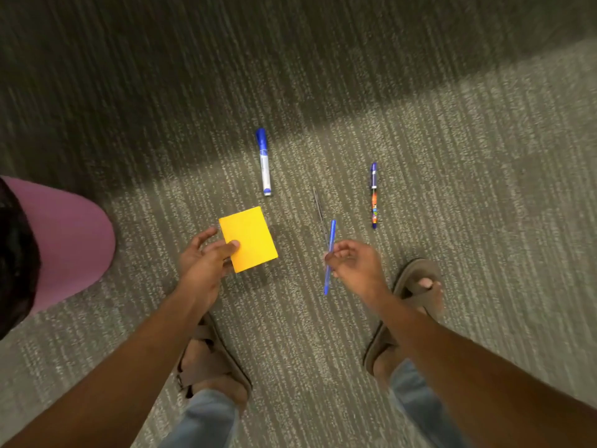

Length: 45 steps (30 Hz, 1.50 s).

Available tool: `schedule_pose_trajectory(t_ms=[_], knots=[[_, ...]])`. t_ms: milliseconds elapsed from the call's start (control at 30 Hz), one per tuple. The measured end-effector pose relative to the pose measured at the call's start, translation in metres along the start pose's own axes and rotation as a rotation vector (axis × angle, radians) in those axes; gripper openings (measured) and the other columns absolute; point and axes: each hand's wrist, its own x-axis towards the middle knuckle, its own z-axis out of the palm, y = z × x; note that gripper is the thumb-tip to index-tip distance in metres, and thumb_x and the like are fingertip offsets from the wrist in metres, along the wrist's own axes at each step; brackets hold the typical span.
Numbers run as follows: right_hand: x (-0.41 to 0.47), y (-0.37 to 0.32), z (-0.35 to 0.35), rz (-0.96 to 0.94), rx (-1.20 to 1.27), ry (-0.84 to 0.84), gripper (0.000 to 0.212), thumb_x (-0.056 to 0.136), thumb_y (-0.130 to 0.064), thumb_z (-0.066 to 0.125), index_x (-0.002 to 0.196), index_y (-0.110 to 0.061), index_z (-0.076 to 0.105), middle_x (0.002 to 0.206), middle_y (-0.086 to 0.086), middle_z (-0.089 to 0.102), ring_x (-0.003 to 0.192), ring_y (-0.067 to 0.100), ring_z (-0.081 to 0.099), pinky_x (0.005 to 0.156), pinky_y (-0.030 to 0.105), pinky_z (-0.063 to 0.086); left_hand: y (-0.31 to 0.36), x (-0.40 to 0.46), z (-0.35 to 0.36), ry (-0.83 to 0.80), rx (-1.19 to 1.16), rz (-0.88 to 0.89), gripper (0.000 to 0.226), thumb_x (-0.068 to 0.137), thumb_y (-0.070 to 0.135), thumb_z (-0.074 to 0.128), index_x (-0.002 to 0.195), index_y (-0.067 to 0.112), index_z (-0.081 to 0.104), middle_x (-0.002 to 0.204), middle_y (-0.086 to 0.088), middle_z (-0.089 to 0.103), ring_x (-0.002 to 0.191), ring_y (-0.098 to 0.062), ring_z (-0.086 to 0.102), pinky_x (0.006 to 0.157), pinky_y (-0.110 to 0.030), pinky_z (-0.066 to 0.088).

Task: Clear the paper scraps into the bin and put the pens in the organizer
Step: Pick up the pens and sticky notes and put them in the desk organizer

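Observation:
My left hand [206, 257] pinches a yellow rectangular paper [248, 239] by its lower left edge, held above the carpet. My right hand [350, 265] grips a thin blue pen [330, 257] near its middle, the pen pointing up and down. On the carpet beyond lie a blue-capped white marker [264, 161], a purple patterned pen [374, 195] and a thin dark pen [319, 210] just above the blue pen. No bin or organizer is in view.
Grey striped carpet [452, 156] covers the whole floor. A pink rounded object [64, 240] sits at the left edge. My two sandalled feet [213, 354] [410, 305] stand below my hands.

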Motion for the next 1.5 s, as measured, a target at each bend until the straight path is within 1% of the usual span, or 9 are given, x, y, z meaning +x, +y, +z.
schedule_pose_trajectory(t_ms=[133, 433, 633, 733, 967, 1133, 1300, 1367, 1500], knots=[[0.027, -0.012, -0.036, 0.045, 0.073, 0.148, 0.015, 0.08, -0.008, 0.077, 0.079, -0.014, 0.064, 0.078, 0.012, 0.068, 0.074, 0.035, 0.069, 0.08, 0.054, 0.058, -0.008, -0.007, 0.013, -0.041, 0.009, -0.055, 0.027, 0.085, -0.001, 0.065, 0.11, 0.007, 0.059, 0.109, -0.012, 0.067, 0.086, -0.019, 0.068, 0.06, -0.03, 0.061], [0.075, -0.013, -0.068, 0.119, -0.071, 0.434, 0.016, 0.074, -0.02, 0.084, 0.075, -0.023, 0.069, 0.072, -0.003, 0.072, 0.06, 0.006, 0.065, 0.072, 0.022, 0.057, -0.008, 0.009, 0.027, -0.041, 0.009, -0.052, 0.012, 0.082, 0.005, 0.071, 0.085, 0.016, 0.066, 0.093, -0.004, 0.074, 0.075, -0.016, 0.074, 0.055, -0.029, 0.058], [0.092, -0.02, -0.076, 0.171, -0.073, 0.457, 0.012, 0.075, -0.02, 0.083, 0.083, -0.018, 0.074, 0.076, -0.002, 0.074, 0.068, 0.008, 0.068, 0.078, 0.022, 0.056, -0.002, 0.021, 0.029, -0.007, 0.032, -0.078, 0.013, 0.081, 0.003, 0.071, 0.084, 0.015, 0.066, 0.091, -0.004, 0.074, 0.07, -0.014, 0.074, 0.053, -0.027, 0.057], [0.103, -0.031, -0.076, 0.184, -0.047, 0.43, 0.017, 0.074, -0.016, 0.084, 0.088, -0.013, 0.075, 0.08, 0.0, 0.075, 0.064, 0.005, 0.067, 0.059, 0.008, 0.051, 0.004, 0.028, 0.034, -0.021, 0.038, -0.076, 0.014, 0.081, 0.003, 0.071, 0.083, 0.015, 0.066, 0.092, -0.005, 0.073, 0.071, -0.015, 0.074, 0.053, -0.027, 0.057], [0.117, -0.044, -0.072, 0.174, -0.176, 0.4, 0.019, 0.076, -0.022, 0.083, 0.093, -0.018, 0.075, 0.078, -0.006, 0.071, 0.057, -0.004, 0.059, 0.04, 0.001, 0.034, 0.001, 0.028, 0.053, -0.05, 0.031, -0.106, 0.014, 0.08, 0.003, 0.071, 0.086, 0.015, 0.067, 0.086, -0.002, 0.076, 0.071, -0.015, 0.074, 0.053, -0.026, 0.057], [0.126, -0.05, -0.073, 0.177, -0.36, 0.362, 0.014, 0.076, -0.026, 0.082, 0.084, -0.019, 0.073, 0.078, -0.002, 0.071, 0.067, 0.009, 0.066, 0.049, 0.014, 0.041, -0.001, 0.027, 0.071, -0.089, 0.023, -0.13, 0.014, 0.081, 0.003, 0.07, 0.086, 0.015, 0.067, 0.081, 0.001, 0.078, 0.073, -0.014, 0.074, 0.055, -0.026, 0.058], [0.126, -0.049, -0.073, 0.101, -0.467, 0.349, 0.014, 0.079, -0.023, 0.079, 0.09, -0.016, 0.073, 0.077, -0.003, 0.068, 0.064, 0.007, 0.063, 0.047, 0.009, 0.037, 0.001, 0.021, 0.09, -0.105, 0.035, -0.137, 0.015, 0.079, 0.002, 0.071, 0.086, 0.014, 0.067, 0.078, 0.0, 0.077, 0.07, -0.014, 0.074, 0.053, -0.025, 0.057], [0.125, -0.049, -0.079, 0.108, -0.397, 0.313, 0.01, 0.08, -0.018, 0.078, 0.087, -0.014, 0.073, 0.073, -0.003, 0.067, 0.059, 0.002, 0.059, 0.057, 0.014, 0.05, 0.006, 0.017, 0.095, -0.109, 0.041, -0.137, 0.015, 0.079, 0.002, 0.072, 0.085, 0.014, 0.068, 0.079, -0.001, 0.077, 0.071, -0.016, 0.074, 0.054, -0.026, 0.058], [0.105, -0.055, -0.091, 0.206, 0.072, 0.265, 0.02, 0.077, -0.008, 0.081, 0.094, -0.005, 0.071, 0.089, 0.01, 0.074, 0.074, 0.019, 0.073, 0.073, 0.029, 0.061, 0.024, 0.002, 0.1, -0.111, 0.072, -0.086, 0.014, 0.079, 0.002, 0.072, 0.083, 0.015, 0.068, 0.079, -0.001, 0.077, 0.07, -0.016, 0.074, 0.053, -0.026, 0.057]])
